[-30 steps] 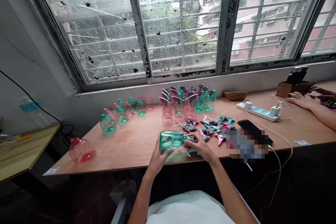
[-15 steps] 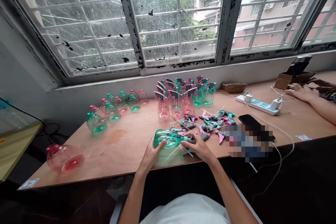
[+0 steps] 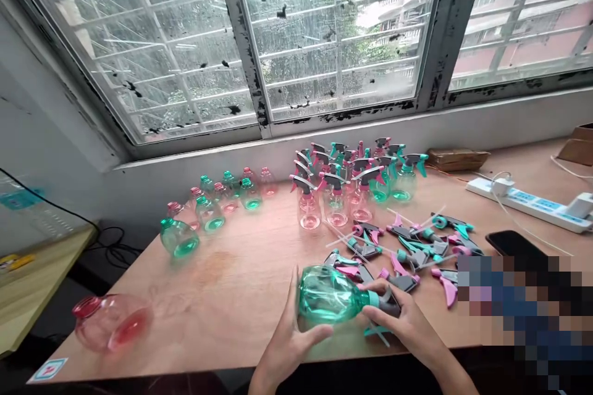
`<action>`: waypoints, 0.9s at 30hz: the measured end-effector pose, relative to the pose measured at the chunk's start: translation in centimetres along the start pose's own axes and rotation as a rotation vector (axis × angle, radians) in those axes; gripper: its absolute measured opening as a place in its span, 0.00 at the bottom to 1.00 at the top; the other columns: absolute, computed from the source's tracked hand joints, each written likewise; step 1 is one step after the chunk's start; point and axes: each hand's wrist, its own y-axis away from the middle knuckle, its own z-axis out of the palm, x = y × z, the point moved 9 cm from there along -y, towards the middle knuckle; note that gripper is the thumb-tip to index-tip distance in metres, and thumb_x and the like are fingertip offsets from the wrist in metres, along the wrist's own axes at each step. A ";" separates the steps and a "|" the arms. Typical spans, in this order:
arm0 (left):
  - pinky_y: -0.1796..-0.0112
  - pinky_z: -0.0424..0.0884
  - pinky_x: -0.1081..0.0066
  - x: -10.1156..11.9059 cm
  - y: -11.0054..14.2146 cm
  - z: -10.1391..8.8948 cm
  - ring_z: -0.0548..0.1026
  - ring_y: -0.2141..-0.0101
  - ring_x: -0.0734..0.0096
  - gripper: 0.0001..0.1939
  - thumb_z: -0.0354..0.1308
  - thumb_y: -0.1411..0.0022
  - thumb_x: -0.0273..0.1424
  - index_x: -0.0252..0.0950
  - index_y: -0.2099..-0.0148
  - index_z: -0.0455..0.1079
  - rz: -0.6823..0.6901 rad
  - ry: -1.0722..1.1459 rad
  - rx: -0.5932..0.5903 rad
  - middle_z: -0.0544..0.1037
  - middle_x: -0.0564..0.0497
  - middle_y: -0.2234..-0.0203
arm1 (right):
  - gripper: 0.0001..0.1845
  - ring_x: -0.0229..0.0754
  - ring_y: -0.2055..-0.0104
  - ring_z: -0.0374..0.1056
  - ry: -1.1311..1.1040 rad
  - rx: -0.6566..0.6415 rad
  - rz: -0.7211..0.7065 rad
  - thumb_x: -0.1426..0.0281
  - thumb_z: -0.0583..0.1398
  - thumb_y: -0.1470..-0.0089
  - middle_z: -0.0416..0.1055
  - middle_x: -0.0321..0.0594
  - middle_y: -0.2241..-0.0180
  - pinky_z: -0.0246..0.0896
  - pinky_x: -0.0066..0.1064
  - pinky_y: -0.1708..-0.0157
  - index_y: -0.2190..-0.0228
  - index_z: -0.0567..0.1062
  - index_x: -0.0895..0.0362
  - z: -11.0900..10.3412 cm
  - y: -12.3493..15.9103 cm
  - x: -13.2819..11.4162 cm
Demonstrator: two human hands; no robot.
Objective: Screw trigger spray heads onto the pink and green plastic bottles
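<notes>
- Closest to us, the left hand cups the base of a see-through green plastic bottle, fingers behind, thumb stretched along the near side, a broad, curved grip.
- The right hand comes in from lower right, thumb and fingers closed snugly about a grey-and-turquoise plastic trigger head at the neck.
- So that bottle is sideways over the front of the brown wooden counter, neck to the right; this joining looks under way, though how tightly the head sits can't be made out.
- Over at left front, a see-through pink plastic bottle, bare-necked and well apart from the others: one still left.
- Just beyond the right hand, a tangle of loose pink, turquoise and grey trigger heads with white tubes, plenty unused.
- Farther back left, a cluster of headless pink and green bottles, seemingly left too.
- Back centre, a tight crowd of upright bottles wearing trigger heads: those look done!
</notes>
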 end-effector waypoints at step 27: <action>0.31 0.47 0.54 0.5 0.2 0.0 0.51 0.30 0.52 0.48 0.66 0.37 0.40 0.51 0.26 0.39 0.114 -0.234 0.072 0.51 0.50 0.28 | 0.21 0.41 0.73 0.70 0.038 0.040 -0.017 0.56 0.70 0.50 0.72 0.33 0.73 0.71 0.30 0.73 0.60 0.79 0.56 -0.3 0.5 0.3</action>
